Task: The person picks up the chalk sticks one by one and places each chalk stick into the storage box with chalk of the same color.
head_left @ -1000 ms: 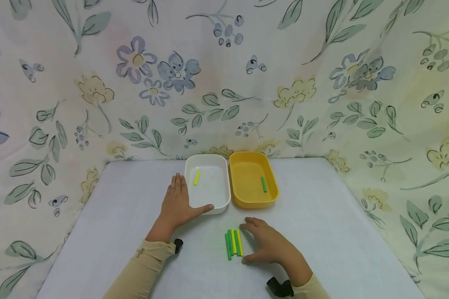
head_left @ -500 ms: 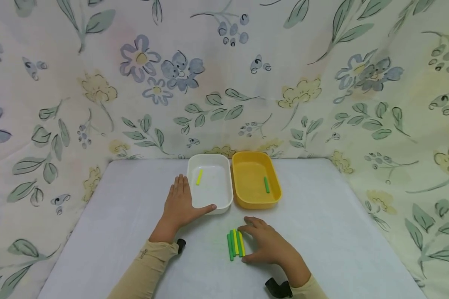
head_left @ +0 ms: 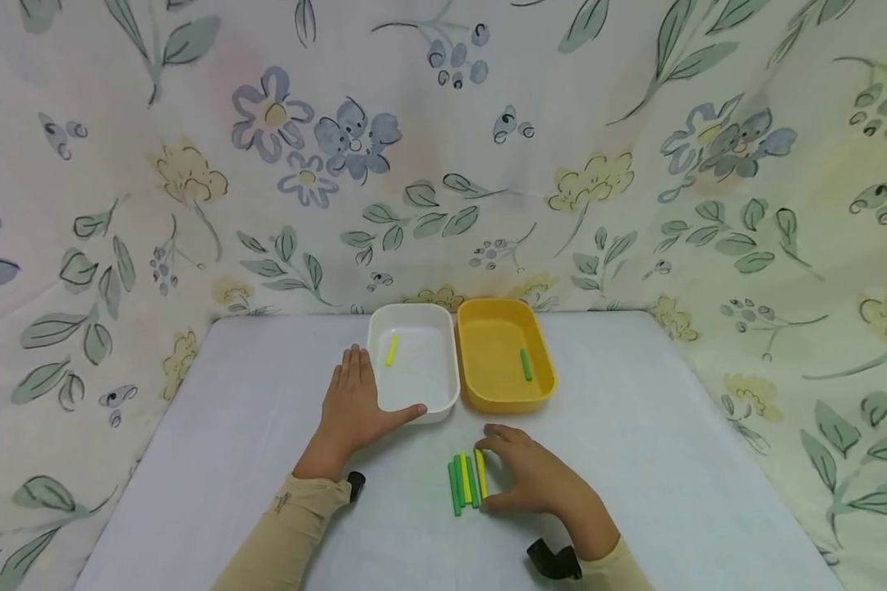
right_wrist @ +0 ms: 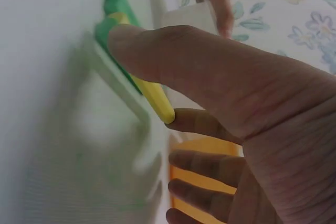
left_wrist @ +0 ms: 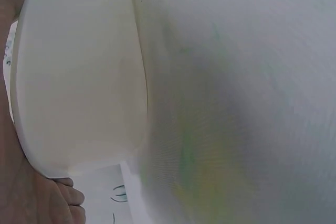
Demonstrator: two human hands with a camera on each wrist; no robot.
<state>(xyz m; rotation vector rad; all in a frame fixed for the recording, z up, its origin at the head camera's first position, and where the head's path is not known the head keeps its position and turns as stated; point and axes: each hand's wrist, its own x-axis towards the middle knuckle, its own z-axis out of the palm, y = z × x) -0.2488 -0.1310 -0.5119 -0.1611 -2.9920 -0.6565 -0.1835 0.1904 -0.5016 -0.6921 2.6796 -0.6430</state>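
My right hand (head_left: 535, 480) pinches a slim yellow stick (head_left: 482, 474) by its two ends, thumb at the near end and index finger at the far end. In the right wrist view this yellow stick (right_wrist: 155, 95) spans from thumb to index fingertip, the other fingers spread apart. Just left of it, a row of three green sticks (head_left: 454, 490) and one yellow stick (head_left: 465, 478) lies on the table. My left hand (head_left: 351, 414) rests with straight fingers along the left side of a white tray (head_left: 425, 377), its thumb across the front rim.
A yellow stick (head_left: 392, 350) lies inside the white tray. Right beside that tray stands an orange-yellow tray (head_left: 491, 353) holding a green stick (head_left: 526, 364). A white cloth (head_left: 636, 460) covers the table, and a floral curtain (head_left: 443, 164) hangs behind.
The right hand has closed its thumb and index finger on the rightmost yellow stick and drawn it slightly right, apart from the row. The left hand holds its place at the white tray.
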